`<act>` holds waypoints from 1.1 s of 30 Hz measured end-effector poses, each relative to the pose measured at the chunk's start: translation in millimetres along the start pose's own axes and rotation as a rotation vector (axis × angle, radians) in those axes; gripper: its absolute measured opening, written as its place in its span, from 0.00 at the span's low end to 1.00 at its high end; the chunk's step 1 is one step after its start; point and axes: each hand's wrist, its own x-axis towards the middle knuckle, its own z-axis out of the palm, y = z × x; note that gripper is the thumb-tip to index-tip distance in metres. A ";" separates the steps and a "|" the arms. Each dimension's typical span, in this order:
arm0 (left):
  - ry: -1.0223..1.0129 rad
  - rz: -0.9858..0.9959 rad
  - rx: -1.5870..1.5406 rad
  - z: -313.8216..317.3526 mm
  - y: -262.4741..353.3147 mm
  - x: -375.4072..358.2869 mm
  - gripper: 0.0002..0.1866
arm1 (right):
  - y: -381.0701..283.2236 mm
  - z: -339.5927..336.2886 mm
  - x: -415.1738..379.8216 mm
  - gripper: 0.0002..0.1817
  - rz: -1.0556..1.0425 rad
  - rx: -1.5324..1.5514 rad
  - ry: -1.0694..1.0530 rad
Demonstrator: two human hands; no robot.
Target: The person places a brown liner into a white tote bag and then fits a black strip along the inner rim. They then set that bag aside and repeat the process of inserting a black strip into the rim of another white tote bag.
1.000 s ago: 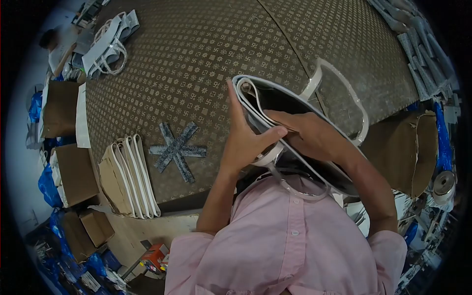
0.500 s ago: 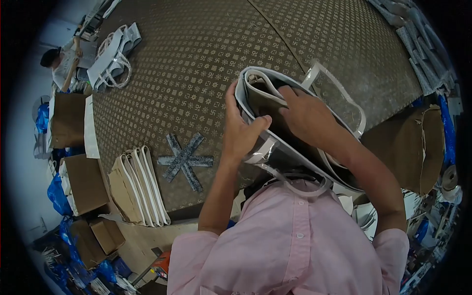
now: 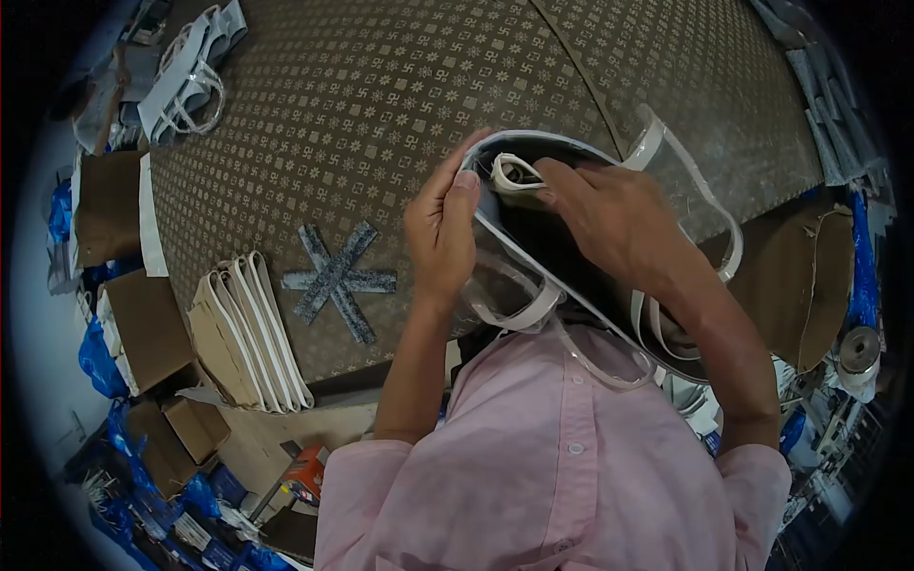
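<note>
A grey-white bag (image 3: 586, 297) with clear-wrapped handles leans open at the table's front edge. My left hand (image 3: 445, 228) pinches the bag's left end, its thumb inside the rim and the fingers outside. Inside the mouth, my right hand (image 3: 609, 214) grips the end of a pale-edged inner lining (image 3: 517, 174). One handle (image 3: 705, 181) stands out on the far side, another (image 3: 528, 309) hangs on the near side against the pink shirt.
The patterned table (image 3: 381, 124) bears crossed grey strips (image 3: 333, 281), a row of white-edged beige panels (image 3: 255, 333) and finished-looking bags (image 3: 186, 76) at far left. Cardboard boxes (image 3: 148, 328) stand left. Grey rolls (image 3: 828, 114) lie far right. Another person's arm shows at upper left.
My left hand has shifted left and up to the bag's end, its thumb now inside the rim. The lining's end has come away from the outer wall, with my right hand at it.
</note>
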 end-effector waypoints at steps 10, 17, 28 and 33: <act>0.032 0.032 -0.294 2.8 -7.9 -0.7 0.12 | -2.3 1.4 11.5 0.11 0.005 0.011 -0.072; 0.062 0.109 -0.309 1.2 -18.4 -1.4 0.12 | -4.9 2.5 15.6 0.11 0.010 -0.004 -0.079; -0.008 0.190 -0.175 -3.9 -14.6 -1.4 0.13 | -6.6 3.1 20.1 0.11 0.005 0.019 -0.020; -0.016 0.173 -0.168 -6.8 -1.2 -7.9 0.12 | -10.4 1.8 17.2 0.11 0.006 0.037 -0.082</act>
